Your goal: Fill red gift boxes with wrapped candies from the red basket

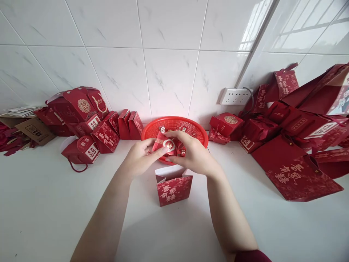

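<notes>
A small red packet with a round gold-and-white emblem is held between both hands above the near side of a red plastic basket. My left hand pinches its left side, thumb across the front. My right hand curves around the right side, fingers at the top edge and thumb near the bottom. Several small wrapped sweets lie in the basket, partly hidden by the hands. Just below the hands, an upright red paper gift box with white lettering stands with its top open.
Red gift boxes are piled at the left, beside a brown cardboard piece. More red boxes and bags crowd the right side. A white power strip sits against the tiled wall behind the white tabletop.
</notes>
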### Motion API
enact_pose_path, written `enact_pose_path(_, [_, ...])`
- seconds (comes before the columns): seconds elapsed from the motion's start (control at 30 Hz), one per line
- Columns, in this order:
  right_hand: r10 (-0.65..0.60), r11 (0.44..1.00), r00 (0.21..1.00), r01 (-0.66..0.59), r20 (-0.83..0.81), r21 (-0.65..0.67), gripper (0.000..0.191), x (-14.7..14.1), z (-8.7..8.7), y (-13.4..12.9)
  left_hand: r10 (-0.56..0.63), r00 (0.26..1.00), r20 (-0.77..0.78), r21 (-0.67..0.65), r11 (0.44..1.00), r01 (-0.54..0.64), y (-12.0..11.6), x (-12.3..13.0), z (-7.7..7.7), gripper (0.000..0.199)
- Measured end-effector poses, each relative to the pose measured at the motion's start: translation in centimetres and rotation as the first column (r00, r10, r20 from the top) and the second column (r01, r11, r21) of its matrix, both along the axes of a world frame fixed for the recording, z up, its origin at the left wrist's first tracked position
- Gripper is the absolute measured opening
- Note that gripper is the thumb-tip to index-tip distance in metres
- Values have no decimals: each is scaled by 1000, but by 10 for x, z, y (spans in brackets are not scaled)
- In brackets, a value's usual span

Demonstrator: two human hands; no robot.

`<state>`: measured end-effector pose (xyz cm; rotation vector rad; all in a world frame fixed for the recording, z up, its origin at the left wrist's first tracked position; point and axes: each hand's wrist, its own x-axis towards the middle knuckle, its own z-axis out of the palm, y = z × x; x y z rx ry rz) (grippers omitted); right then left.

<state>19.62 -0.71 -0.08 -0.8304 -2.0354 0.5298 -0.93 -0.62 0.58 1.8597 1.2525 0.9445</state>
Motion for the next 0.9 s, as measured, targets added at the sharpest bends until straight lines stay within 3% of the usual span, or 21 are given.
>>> enact_pose_path(0.13, [19,998,999,-22,-48,-57,42,1,2,-7,-70,978,196,-63,994,84,-1,2,0,28])
enact_pose_path(0.23, [-18,978,988,-13,-151,-207,25,5,1,-3,-90,964,249,-57,993,107,-1,1,0,29])
enact_pose_path(0.37, [33,911,937,-172,-348,-376,21,6,-3,1,-129,959,254,-63,987,149,-1,-1,3,25])
enact_pose_path(0.57, [59,832,851,-331,-521,-445,17,5,-5,4,-140,974,179,-51,987,151,-1,0,4,20])
enact_pose_path(0.7, [96,752,801,-447,-590,-484,21,10,-5,10,-208,933,294,-156,952,262,1,2,2,21])
enact_pose_path(0.8, [104,762,800,-446,-591,-469,23,12,-5,15,-206,915,346,-153,950,272,4,1,-2,21])
enact_pose_path(0.9, [79,797,809,-403,-583,-451,25,9,-3,18,-128,932,338,-74,984,162,8,-1,-8,27])
